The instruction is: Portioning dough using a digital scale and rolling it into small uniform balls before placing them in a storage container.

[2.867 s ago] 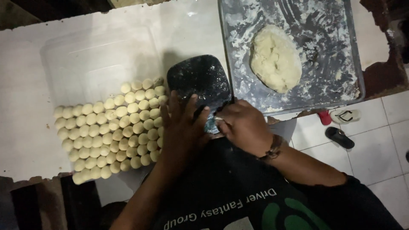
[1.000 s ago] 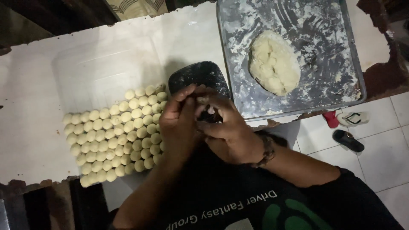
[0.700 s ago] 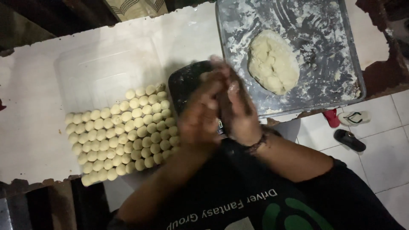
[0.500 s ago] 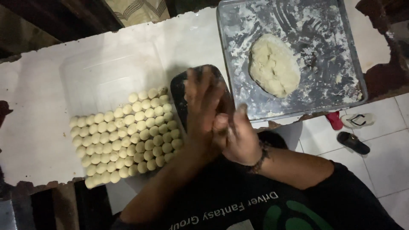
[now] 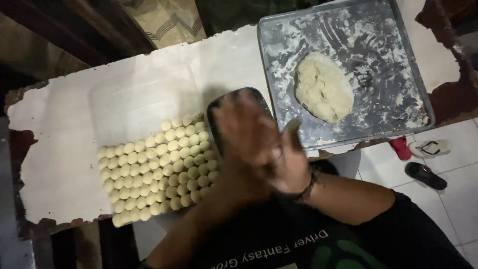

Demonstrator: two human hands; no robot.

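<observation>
My left hand [image 5: 242,130] and my right hand [image 5: 291,160] are pressed palm to palm over the table's front edge, blurred by motion. Whatever lies between the palms is hidden. They hover over a black flat tray [image 5: 217,106], which they mostly cover. A bracelet sits on my right wrist. To the left, several rows of small pale dough balls [image 5: 158,167] lie packed together on a clear plastic sheet [image 5: 130,102]. A large pale dough lump [image 5: 322,87] rests on a floured metal tray [image 5: 398,60] at the upper right.
The white table surface [image 5: 55,144] has chipped, ragged edges. On the tiled floor at the right lie a red sandal [image 5: 400,147], a white sandal [image 5: 428,147] and a black sandal [image 5: 424,175]. Dark furniture stands behind the table.
My hands went from pinching something at their fingertips above the black tray to lying flat against each other, sliding back and forth. The view shifted slightly to the right.
</observation>
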